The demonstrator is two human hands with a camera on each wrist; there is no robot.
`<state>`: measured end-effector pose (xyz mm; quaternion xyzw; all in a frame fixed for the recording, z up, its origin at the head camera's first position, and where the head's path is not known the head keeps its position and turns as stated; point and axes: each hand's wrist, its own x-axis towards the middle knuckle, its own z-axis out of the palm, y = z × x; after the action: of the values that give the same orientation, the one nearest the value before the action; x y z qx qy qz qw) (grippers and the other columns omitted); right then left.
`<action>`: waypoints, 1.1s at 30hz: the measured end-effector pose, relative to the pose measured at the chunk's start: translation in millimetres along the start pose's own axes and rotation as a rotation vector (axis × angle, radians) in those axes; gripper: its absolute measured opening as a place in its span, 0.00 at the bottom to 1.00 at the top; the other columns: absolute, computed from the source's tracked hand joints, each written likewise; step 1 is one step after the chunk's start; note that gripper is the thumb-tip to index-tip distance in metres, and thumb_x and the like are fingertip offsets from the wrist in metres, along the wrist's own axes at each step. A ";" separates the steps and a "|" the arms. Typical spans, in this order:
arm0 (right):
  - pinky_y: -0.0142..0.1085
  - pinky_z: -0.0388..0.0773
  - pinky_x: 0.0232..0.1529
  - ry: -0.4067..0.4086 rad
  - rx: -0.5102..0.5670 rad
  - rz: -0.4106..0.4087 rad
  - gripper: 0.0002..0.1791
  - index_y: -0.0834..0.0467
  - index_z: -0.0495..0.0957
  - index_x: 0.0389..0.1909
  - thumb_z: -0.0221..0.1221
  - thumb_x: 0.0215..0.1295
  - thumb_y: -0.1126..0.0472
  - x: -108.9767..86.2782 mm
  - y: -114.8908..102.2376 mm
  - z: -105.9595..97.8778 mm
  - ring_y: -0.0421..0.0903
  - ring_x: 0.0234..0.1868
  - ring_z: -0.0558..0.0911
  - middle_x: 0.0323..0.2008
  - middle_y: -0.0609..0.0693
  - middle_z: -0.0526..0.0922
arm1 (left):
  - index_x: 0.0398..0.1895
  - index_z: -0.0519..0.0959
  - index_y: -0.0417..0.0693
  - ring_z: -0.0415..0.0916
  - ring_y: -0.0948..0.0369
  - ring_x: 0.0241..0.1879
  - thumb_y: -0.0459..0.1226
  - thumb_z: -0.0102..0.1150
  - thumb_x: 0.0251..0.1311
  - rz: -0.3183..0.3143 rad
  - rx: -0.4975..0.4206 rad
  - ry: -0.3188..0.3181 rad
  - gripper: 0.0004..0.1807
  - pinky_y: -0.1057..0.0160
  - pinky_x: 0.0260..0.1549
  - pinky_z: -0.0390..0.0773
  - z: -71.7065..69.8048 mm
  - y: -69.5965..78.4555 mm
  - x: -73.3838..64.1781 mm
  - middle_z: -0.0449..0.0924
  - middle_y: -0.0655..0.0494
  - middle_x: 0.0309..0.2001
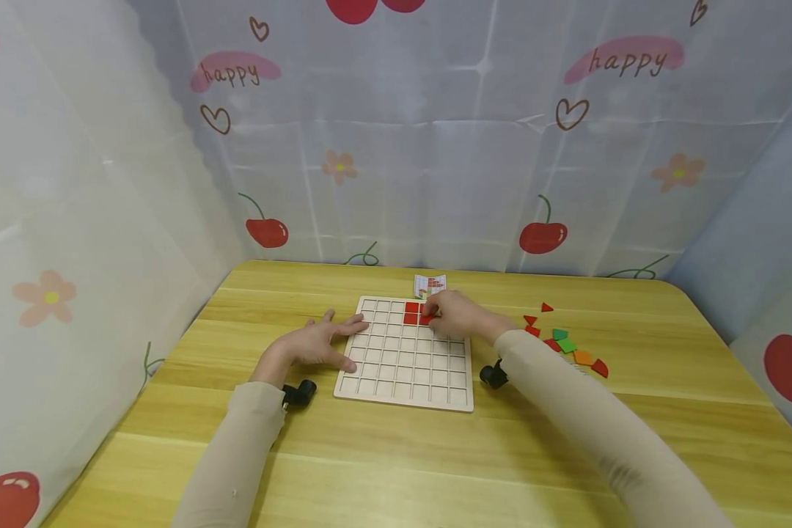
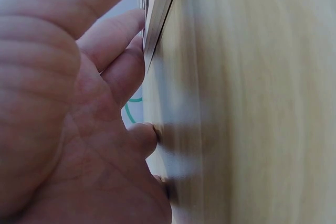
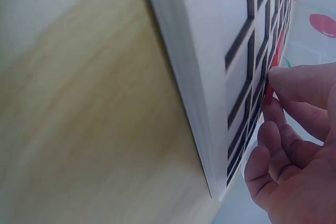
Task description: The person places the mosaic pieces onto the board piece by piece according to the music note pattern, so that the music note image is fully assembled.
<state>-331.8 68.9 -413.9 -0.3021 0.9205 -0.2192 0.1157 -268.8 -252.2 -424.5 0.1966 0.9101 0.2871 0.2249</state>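
A pale wooden grid board (image 1: pixel 405 367) lies on the table, with red square tiles (image 1: pixel 411 313) in cells near its far edge. My left hand (image 1: pixel 310 343) rests with fingers spread at the board's left edge, thumb and a fingertip touching it. In the left wrist view the palm of the left hand (image 2: pixel 89 145) is seen close up beside the board's edge. Over the far right part of the board, my right hand (image 1: pixel 460 315) pinches a red tile (image 3: pixel 269 93) between thumb and finger, low against the grid. The fingers partly hide that tile in the head view.
A small printed picture card (image 1: pixel 430 284) lies just beyond the board. Loose pieces are scattered to the right, among them a green tile (image 1: pixel 566 345), an orange tile (image 1: pixel 583 358) and a red quarter-round piece (image 1: pixel 600 367). A printed curtain (image 1: pixel 396 147) hangs behind the table.
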 end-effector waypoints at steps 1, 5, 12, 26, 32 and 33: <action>0.47 0.81 0.59 0.001 0.000 -0.004 0.12 0.60 0.83 0.52 0.60 0.70 0.66 0.2 0.1 1.1 0.53 0.57 0.82 0.53 0.56 0.86 | 0.81 0.58 0.66 0.18 0.42 0.82 0.54 0.75 0.55 0.002 0.000 -0.001 0.52 0.31 0.75 0.21 0.4 -0.4 -0.1 0.44 0.67 0.84; 0.47 0.81 0.59 0.005 0.003 -0.008 0.13 0.60 0.84 0.53 0.60 0.70 0.67 0.9 0.4 5.2 0.53 0.57 0.82 0.53 0.55 0.86 | 0.82 0.57 0.67 0.18 0.42 0.82 0.54 0.75 0.55 0.003 0.002 -0.003 0.52 0.31 0.75 0.21 1.9 -1.7 -0.4 0.44 0.67 0.84; 0.49 0.81 0.59 0.017 0.047 -0.026 0.16 0.61 0.84 0.56 0.58 0.71 0.67 -3.8 2.2 4.7 0.56 0.58 0.83 0.54 0.57 0.86 | 0.81 0.58 0.68 0.20 0.42 0.82 0.55 0.74 0.55 0.004 0.005 0.003 0.51 0.31 0.75 0.22 4.9 -3.2 -0.2 0.44 0.69 0.84; 0.46 0.81 0.54 0.042 0.076 0.054 0.17 0.61 0.81 0.60 0.60 0.73 0.62 -40.0 33.3 -28.8 0.51 0.48 0.81 0.51 0.55 0.85 | 0.82 0.57 0.68 0.20 0.41 0.83 0.53 0.74 0.57 0.005 0.034 0.000 0.51 0.31 0.76 0.23 -0.3 0.9 1.9 0.43 0.70 0.84; 0.47 0.81 0.53 0.049 0.117 0.089 0.19 0.62 0.79 0.62 0.60 0.74 0.61 -59.0 58.4 -47.7 0.54 0.50 0.81 0.51 0.57 0.83 | 0.81 0.57 0.69 0.20 0.42 0.83 0.54 0.74 0.56 0.006 0.025 0.013 0.51 0.30 0.75 0.23 0.1 -0.8 3.0 0.44 0.71 0.84; 0.49 0.82 0.53 0.055 0.118 0.089 0.20 0.63 0.78 0.63 0.59 0.74 0.61 -62.6 63.7 -50.5 0.55 0.51 0.81 0.52 0.58 0.83 | 0.81 0.58 0.69 0.20 0.42 0.83 0.54 0.75 0.55 0.007 0.021 0.013 0.51 0.30 0.75 0.23 0.3 -1.2 2.8 0.44 0.71 0.84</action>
<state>-331.9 169.7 -394.8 -0.2475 0.9213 -0.2759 0.1175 -271.3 -251.7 -426.3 0.2001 0.9138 0.2797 0.2160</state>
